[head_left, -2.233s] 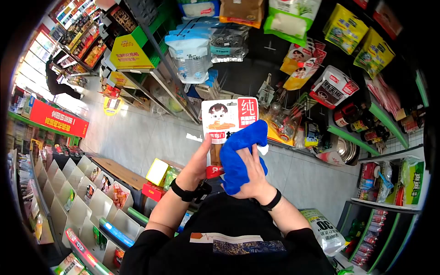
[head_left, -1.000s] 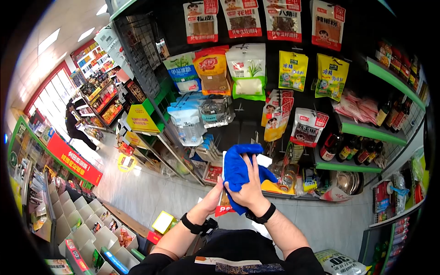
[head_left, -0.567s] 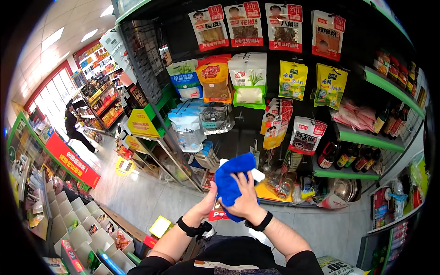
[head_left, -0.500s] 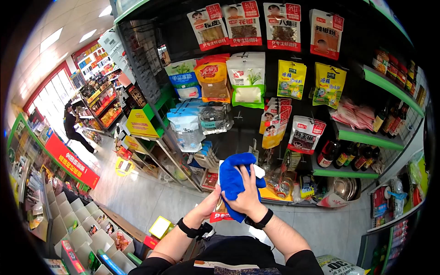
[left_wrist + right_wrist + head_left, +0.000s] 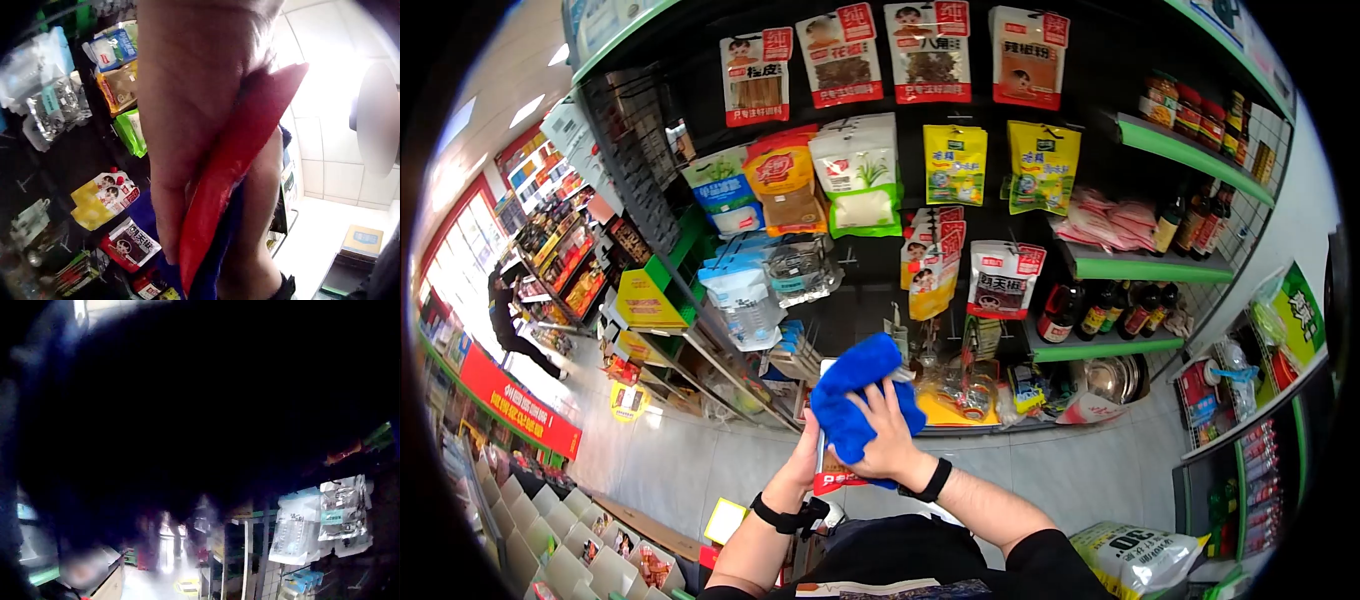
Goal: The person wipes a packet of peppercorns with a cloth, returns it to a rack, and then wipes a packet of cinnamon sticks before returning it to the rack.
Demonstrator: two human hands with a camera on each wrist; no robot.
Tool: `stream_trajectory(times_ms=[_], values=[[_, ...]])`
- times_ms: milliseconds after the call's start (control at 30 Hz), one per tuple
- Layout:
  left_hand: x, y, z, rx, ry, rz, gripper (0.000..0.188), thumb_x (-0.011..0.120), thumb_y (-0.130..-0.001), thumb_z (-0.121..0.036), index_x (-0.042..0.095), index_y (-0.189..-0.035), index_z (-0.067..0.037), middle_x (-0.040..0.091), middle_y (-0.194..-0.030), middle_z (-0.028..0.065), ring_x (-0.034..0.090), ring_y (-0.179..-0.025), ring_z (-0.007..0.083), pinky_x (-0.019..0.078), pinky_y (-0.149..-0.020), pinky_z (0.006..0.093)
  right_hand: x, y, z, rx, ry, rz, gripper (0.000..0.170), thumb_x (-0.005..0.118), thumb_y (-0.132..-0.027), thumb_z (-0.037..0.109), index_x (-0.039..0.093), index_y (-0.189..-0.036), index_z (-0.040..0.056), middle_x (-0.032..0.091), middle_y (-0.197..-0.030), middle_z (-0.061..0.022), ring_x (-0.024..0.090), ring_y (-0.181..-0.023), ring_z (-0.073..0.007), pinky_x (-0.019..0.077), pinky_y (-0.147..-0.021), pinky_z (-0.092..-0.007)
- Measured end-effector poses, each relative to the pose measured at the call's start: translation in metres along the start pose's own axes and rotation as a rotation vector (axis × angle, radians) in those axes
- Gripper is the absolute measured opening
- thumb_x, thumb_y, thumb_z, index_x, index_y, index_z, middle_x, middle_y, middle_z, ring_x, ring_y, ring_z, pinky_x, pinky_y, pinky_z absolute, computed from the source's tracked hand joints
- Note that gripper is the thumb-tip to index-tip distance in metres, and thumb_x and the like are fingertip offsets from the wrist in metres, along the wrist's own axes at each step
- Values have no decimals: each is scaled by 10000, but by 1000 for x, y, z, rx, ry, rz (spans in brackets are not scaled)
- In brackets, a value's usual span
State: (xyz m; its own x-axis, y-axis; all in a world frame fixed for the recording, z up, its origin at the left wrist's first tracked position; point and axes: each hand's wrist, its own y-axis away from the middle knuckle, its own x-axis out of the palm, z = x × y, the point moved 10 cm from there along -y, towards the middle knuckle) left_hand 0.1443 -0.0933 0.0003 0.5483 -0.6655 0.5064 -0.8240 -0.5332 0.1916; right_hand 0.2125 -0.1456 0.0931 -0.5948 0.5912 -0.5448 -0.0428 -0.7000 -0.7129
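My left hand (image 5: 805,455) grips the left side of a flat spice packet (image 5: 840,482) in front of my body. Its red bottom strip shows below a blue cloth (image 5: 850,405), which hides most of its printed front. Fingers spread, my right hand (image 5: 888,440) holds the bunched cloth against the packet. In the left wrist view, the packet's glossy red edge (image 5: 234,159) runs along the left palm (image 5: 194,87), with the blue cloth (image 5: 215,269) behind it. Dark blur fills most of the right wrist view, so the right hand's underside is hidden.
Ahead stands a black rack with hanging spice packets (image 5: 927,55), seasoning bags (image 5: 855,180) and clear plastic packs (image 5: 740,295). Sauce bottles (image 5: 1060,312) line green-edged shelves at right. Lower left are divided bins (image 5: 565,550). A person (image 5: 510,325) is far left; a large sack (image 5: 1140,560) lies lower right.
The head view has lifted from the floor to the rack, then turned right. The cloth, in the right hand throughout, now covers most of the packet's printed front, which showed earlier.
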Motion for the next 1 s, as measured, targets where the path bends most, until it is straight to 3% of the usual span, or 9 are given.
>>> stream_trajectory(times_ms=[133,267,300,333,433,467,567,833,1000], values=[[15,3,-3,50,52,74,757,367,-927,-612,276,-1445,-67,426,-1411,135,456,-1272,280,384,-1055,445,-12,1,-32,112,1,-129,577,675,-794,322,521,-1272,38,316,-1405,-291,280,-1302,-507,252,-1097,-520],[24,2,-24,130,104,20,692,375,-953,-563,307,-1433,-70,444,-1395,141,484,-1247,273,397,-1046,423,-9,24,-39,318,-372,-214,782,695,-787,283,324,-1381,-64,245,-1437,-329,278,-1324,-483,270,-1094,-491],[30,1,-30,149,159,40,693,364,-955,-566,309,-1433,-68,452,-1389,141,485,-1246,270,396,-1046,422,-4,30,-27,218,-176,-169,851,693,-787,264,231,-1398,-105,212,-1446,-343,243,-1343,-490,262,-1101,-473],[34,2,-34,168,214,59,694,353,-956,-569,310,-1433,-67,461,-1382,142,486,-1245,268,394,-1047,421,3,40,-26,252,-366,-190,813,696,-781,275,286,-1375,-99,181,-1454,-351,209,-1358,-496,239,-1109,-488],[10,-11,-18,175,168,-34,721,336,-948,-601,378,-1396,-38,501,-1344,134,513,-1207,248,394,-1043,382,22,37,20,-37,-50,94,763,720,-702,337,430,-1324,4,293,-1386,-352,200,-1337,-542,182,-1102,-586],[2,-14,-8,130,185,-47,722,332,-945,-608,399,-1384,-40,505,-1340,130,520,-1196,246,397,-1040,373,25,44,5,80,-126,10,718,717,-678,357,490,-1286,49,378,-1337,-311,255,-1297,-550,216,-1081,-602],[-1,-10,-13,164,131,-71,746,278,-934,-653,406,-1383,-70,502,-1343,118,528,-1190,245,399,-1041,384,-8,10,7,-13,-74,-22,669,719,-676,359,532,-1238,49,430,-1298,-274,363,-1225,-515,312,-1045,-544],[19,-5,-2,152,132,133,646,433,-955,-458,308,-1428,-35,424,-1412,152,451,-1278,278,363,-1069,414,-4,31,-50,170,-117,-156,779,694,-771,267,328,-1362,-85,279,-1441,-293,305,-1327,-453,268,-1101,-467],[30,-9,-11,177,277,96,643,381,-964,-483,323,-1420,-33,457,-1384,163,487,-1243,278,373,-1059,399,14,57,-34,222,-132,-75,790,711,-756,316,350,-1353,-55,189,-1440,-359,236,-1320,-540,234,-1100,-525]])
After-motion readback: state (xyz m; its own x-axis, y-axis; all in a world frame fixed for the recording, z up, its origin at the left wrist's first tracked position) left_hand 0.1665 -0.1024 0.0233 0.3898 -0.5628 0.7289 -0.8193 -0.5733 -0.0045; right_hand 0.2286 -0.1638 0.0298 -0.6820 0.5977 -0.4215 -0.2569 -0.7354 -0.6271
